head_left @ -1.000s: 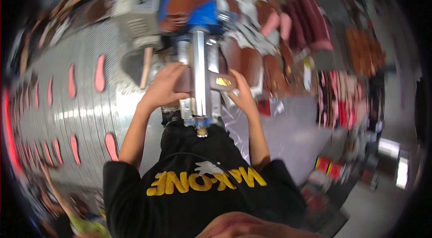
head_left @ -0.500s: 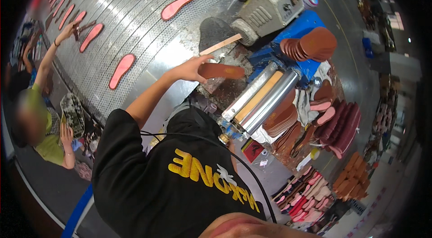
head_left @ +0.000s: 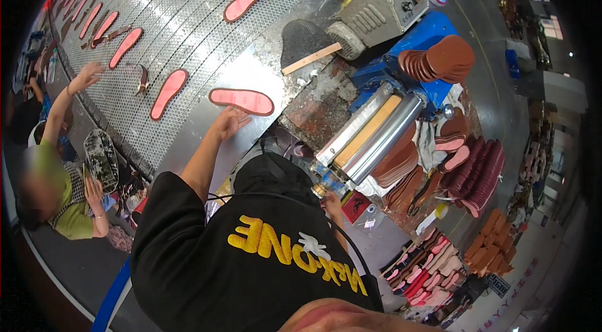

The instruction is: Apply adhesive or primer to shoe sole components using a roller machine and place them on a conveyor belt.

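Observation:
A pink insole with a brown rim (head_left: 241,101) lies pink side up on the smooth metal edge of the mesh conveyor (head_left: 204,34). At its near edge is my left hand (head_left: 231,122), fingers stretched out; I cannot tell if they touch it. My right hand (head_left: 332,203) is low beside the near end of the roller machine (head_left: 370,134), by a brass fitting. Its fingers are small and partly hidden, so their grip does not show. Beyond the machine, brown insoles (head_left: 439,59) are stacked on a blue part.
Several pink insoles (head_left: 169,94) rest on the conveyor. A co-worker in a green top (head_left: 69,219) stands at the left, one arm over the belt. A wooden strip (head_left: 311,58) lies near a grey motor housing (head_left: 382,12). Stacked maroon pieces (head_left: 476,175) are at the right.
My left hand has moved left from beside the machine with the insole, which now lies pink side up on the metal edge. The right hand has come into view. The co-worker's hand has drawn back.

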Tool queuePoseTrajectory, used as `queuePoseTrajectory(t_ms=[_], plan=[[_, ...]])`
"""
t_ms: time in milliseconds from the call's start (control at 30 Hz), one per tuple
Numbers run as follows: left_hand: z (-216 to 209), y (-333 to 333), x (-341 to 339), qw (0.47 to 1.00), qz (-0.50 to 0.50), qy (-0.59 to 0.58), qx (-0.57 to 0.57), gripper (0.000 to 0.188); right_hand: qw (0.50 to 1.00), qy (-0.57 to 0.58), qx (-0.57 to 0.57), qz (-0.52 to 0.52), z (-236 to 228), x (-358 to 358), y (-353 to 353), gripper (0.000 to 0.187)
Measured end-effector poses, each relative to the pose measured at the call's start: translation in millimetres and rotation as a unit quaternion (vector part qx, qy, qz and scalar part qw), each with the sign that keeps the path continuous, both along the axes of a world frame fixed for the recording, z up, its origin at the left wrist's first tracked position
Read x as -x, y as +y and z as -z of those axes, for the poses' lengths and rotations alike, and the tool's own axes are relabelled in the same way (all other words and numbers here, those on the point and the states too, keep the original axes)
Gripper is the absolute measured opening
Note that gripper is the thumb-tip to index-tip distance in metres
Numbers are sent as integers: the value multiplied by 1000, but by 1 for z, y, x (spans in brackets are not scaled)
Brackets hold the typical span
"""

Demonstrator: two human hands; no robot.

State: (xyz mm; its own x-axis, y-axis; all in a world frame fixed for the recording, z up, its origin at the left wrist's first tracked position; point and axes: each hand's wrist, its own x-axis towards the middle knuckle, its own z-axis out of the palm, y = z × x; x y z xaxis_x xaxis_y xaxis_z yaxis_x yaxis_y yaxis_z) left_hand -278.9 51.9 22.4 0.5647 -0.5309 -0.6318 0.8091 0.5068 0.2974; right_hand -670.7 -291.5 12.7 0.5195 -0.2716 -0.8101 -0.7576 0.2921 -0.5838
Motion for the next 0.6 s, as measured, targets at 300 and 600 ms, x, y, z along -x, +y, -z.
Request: queuePoseTrajectory(t_ms=[300,600], plan=[[27,-4,0,983,96,-54,-145,43,983,-106,103,106,-19,32,0,12],[12,-5,0,978,137,-70,-143,26,991,84,41,91,26,22,13,16]])
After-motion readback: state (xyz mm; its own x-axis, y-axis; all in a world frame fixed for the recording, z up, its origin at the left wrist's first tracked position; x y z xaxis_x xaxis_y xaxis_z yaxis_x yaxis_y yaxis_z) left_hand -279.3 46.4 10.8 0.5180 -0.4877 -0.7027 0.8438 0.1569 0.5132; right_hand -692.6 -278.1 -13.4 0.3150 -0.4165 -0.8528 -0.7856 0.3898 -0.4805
